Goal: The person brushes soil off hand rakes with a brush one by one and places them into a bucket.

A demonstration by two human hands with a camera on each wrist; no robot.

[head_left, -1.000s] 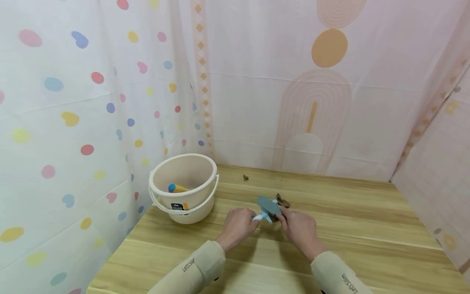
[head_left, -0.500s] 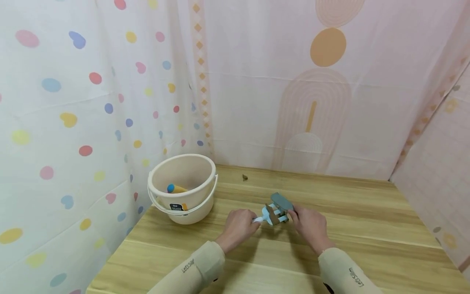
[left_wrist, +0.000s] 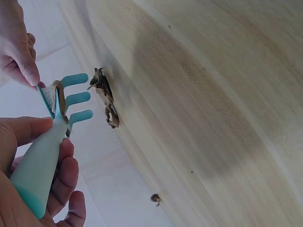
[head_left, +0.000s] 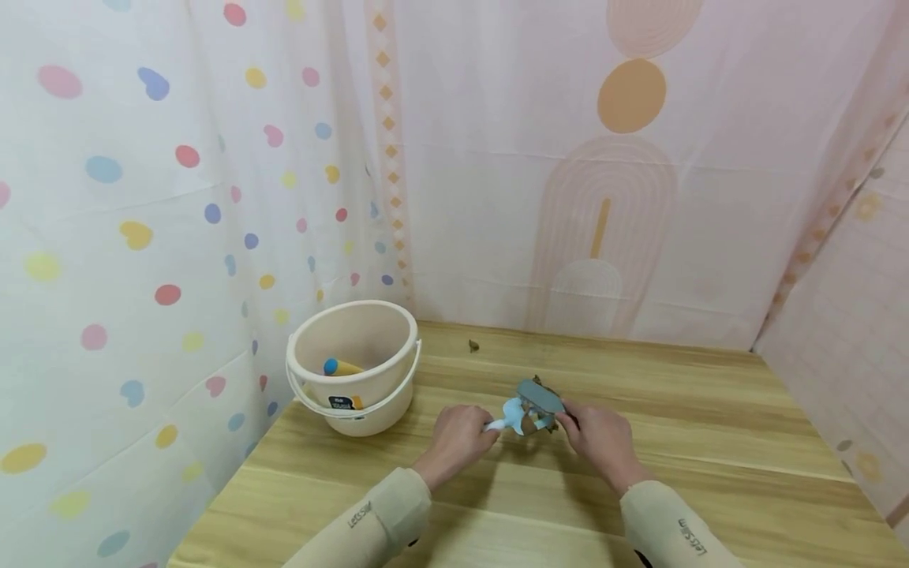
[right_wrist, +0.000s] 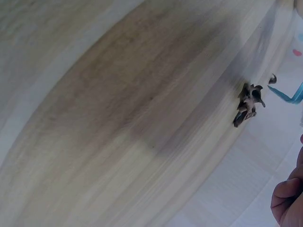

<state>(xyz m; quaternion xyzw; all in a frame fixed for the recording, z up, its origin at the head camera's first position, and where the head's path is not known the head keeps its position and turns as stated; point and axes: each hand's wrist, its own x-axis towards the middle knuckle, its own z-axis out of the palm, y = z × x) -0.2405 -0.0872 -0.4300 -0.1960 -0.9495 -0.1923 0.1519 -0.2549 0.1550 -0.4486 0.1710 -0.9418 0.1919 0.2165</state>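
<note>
My left hand (head_left: 458, 438) grips the pale handle of a light-blue three-pronged hand rake (left_wrist: 35, 165), held above the table. The flat grey-blue brush (head_left: 541, 396) is pinched in my right hand (head_left: 600, 438); its pale bristles face the rake in the left wrist view. A curled brown dry leaf (left_wrist: 57, 90) is caught on the rake by the base of the prongs, next to the bristles. More crumpled dry leaves (left_wrist: 106, 97) lie on the tabletop beyond the prong tips. In the right wrist view, only part of my right hand shows at the edge.
A cream bucket (head_left: 365, 422) with a swing handle stands at the table's left; a yellow handle with a blue end (head_left: 343, 368) shows inside. A small leaf scrap (head_left: 473, 345) lies near the back edge. Patterned curtains (head_left: 490, 237) hang behind and beside the wooden table (head_left: 696, 418).
My right hand and the brush have moved to the right, then the brush came slightly back over the prongs. The leaf on the rake has come into view. My left hand stays nearly still.
</note>
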